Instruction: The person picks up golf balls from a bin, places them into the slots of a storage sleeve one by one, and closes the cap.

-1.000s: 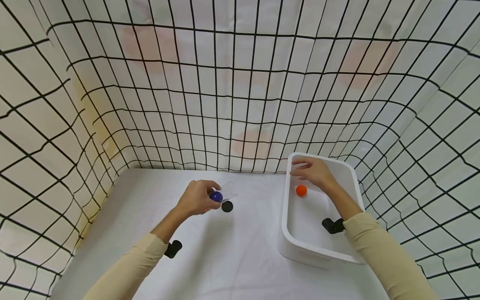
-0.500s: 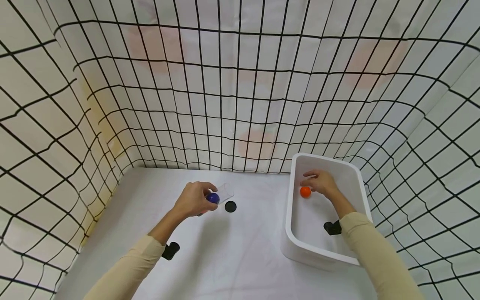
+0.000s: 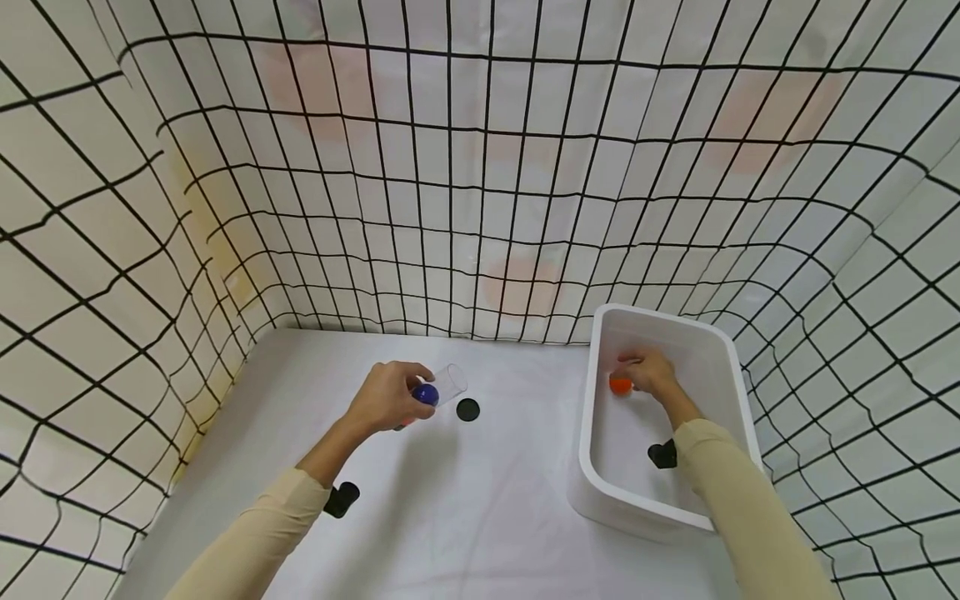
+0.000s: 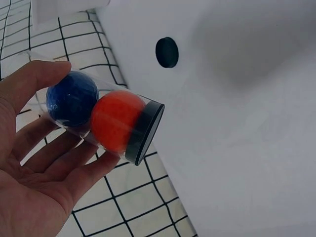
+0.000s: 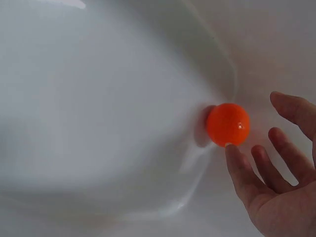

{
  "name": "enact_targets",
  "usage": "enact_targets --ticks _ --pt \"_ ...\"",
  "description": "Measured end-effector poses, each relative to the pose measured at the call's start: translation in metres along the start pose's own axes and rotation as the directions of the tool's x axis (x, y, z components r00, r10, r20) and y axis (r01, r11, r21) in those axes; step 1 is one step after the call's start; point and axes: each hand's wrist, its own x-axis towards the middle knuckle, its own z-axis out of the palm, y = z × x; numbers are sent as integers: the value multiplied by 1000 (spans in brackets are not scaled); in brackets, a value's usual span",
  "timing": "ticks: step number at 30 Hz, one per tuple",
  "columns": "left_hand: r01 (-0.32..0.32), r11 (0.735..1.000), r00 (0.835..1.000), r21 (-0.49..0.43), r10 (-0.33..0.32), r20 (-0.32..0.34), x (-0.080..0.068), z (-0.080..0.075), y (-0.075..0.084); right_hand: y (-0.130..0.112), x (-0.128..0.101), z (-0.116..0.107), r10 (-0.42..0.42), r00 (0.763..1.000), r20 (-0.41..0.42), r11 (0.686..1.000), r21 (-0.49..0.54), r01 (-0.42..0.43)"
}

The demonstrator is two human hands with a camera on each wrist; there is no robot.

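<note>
Left hand (image 3: pixel 390 398) is gripping a clear tube (image 4: pixel 98 123), tilted, above the table (image 3: pixel 450 517); inside are sitting 2 balls, a blue ball (image 4: pixel 72 100) and an orange ball (image 4: pixel 116 121) against the tube's dark end cap (image 4: pixel 144 132). A black lid (image 3: pixel 467 409) is lying on the table at the hand's 3 o'clock.

Right hand (image 3: pixel 651 372) is now reaching deeper into the white bin (image 3: pixel 600 492) than 1 s ago; its fingers (image 5: pixel 242 168), spread and relaxed, are closing in on the loose orange ball (image 5: pixel 227 124) at the bin's 11 o'clock corner, touching or nearly so, not yet gripping. Judgement: pickup is imminent.
</note>
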Motion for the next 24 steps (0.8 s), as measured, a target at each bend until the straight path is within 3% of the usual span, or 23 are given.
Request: enact_targets --ticks 13,24 --pt "3 1000 1000 10 -3 1 -1 1 1 4 2 9 70 996 -58 998 1 -70" --pt "22 1000 1000 13 -22 1 -2 1 2 16 6 15 113 993 -19 994 -13 -113"
